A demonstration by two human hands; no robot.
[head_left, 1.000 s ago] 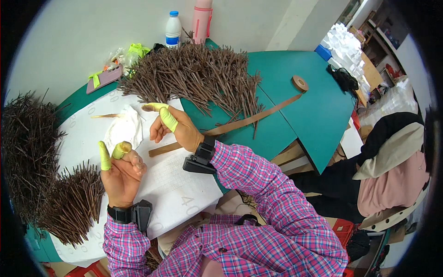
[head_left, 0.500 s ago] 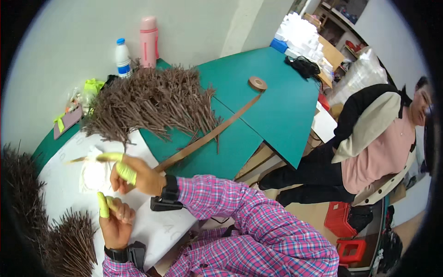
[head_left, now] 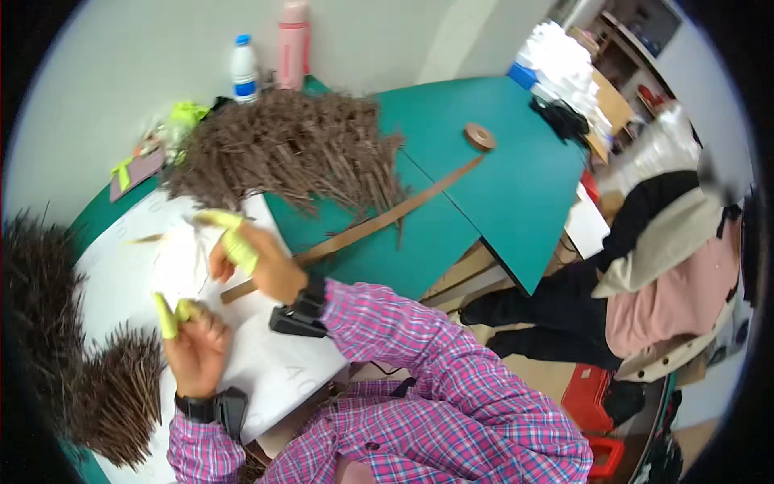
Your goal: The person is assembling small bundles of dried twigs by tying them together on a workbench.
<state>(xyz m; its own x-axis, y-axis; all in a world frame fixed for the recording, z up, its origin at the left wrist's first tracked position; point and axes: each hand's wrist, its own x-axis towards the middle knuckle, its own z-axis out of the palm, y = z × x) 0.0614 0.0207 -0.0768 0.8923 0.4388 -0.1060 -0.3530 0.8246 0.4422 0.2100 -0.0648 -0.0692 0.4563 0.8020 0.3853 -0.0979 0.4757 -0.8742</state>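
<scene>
My left hand [head_left: 196, 347] is raised above a white-covered part of the table, with its index finger up, its thumb apart and the others curled. No held thing shows in it. My right hand [head_left: 262, 262] hovers just beyond, its fingers spread toward the left and nothing visible between them. Yellow finger covers sit on fingers of both. Under my right hand runs a strip of brown tape [head_left: 379, 224], unrolled from its roll [head_left: 479, 136]; the loose end lies between my hands. Beside my right fingertips lies a crumpled white thing [head_left: 179, 262], blurred, with a thin tan stick [head_left: 145, 239] at its edge.
A big heap of brown twigs [head_left: 282, 149] covers the table's far side. More twig bundles [head_left: 117, 395] lie at the left. A white bottle [head_left: 243, 71] and a pink flask [head_left: 292, 48] stand behind. A person [head_left: 653, 282] is at the right, near a red crate [head_left: 587, 395].
The view has shifted, so the table things appear higher and farther right. My left hand has moved left, away from the right one, and the tape's end has come into sight.
</scene>
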